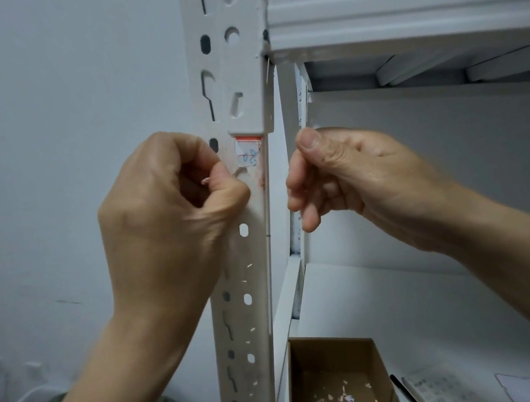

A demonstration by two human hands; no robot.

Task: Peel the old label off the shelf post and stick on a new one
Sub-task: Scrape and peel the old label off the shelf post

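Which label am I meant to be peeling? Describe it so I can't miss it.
Find the white slotted shelf post running up the middle. The label sits on its front face just under the metal bracket, between the two hands. It is the only sticker there: white, red top edge, blue handwriting.

Handwritten "80" on post label (248, 152)
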